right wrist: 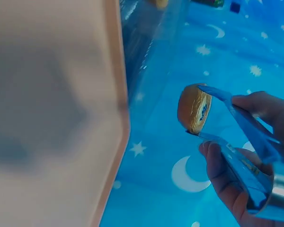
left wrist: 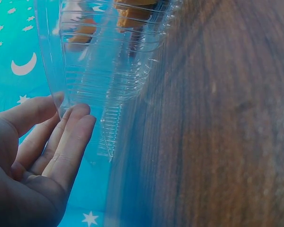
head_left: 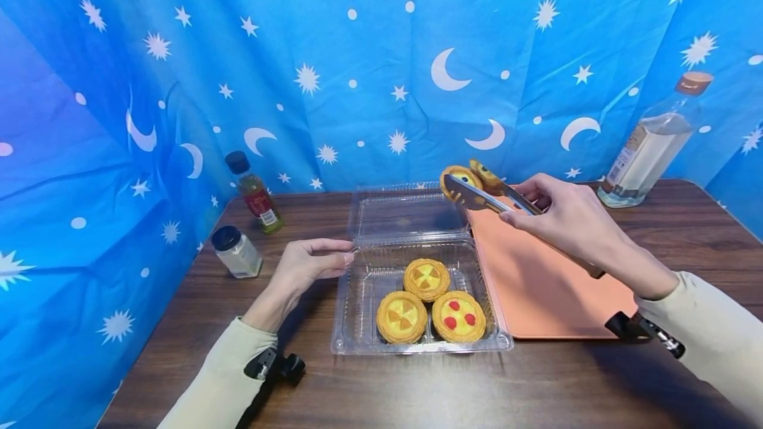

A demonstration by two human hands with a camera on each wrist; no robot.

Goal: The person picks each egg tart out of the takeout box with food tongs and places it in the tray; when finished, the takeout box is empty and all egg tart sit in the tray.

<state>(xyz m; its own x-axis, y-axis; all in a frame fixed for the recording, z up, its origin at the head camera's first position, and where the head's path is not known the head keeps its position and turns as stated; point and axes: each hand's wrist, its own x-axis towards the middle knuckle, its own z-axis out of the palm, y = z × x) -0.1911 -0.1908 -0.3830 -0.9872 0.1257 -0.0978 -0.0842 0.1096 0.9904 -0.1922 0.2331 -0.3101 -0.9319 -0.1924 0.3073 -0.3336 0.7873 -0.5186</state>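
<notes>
My right hand [head_left: 563,214] holds metal tongs [head_left: 483,198], whose tips clasp a small round tart [head_left: 457,176] with dark blue bits on top. The tart hangs in the air over the container's raised lid and the back of an orange board. At its left rim, my left hand [head_left: 310,263] pinches a clear hinged plastic container [head_left: 363,290] between thumb and fingers; the left wrist view shows the fingertips [left wrist: 80,113] at that rim. Inside lie two tarts with orange wedges [head_left: 426,278] and one tart with red spots [head_left: 459,318].
The orange board [head_left: 560,296] lies right of the container on the wooden table [head_left: 405,389]. A tall clear bottle [head_left: 650,151] stands at the back right. On the left are a small dark-capped bottle [head_left: 259,200] and a black-lidded jar [head_left: 238,257]. A blue star-patterned curtain [head_left: 357,51] hangs behind.
</notes>
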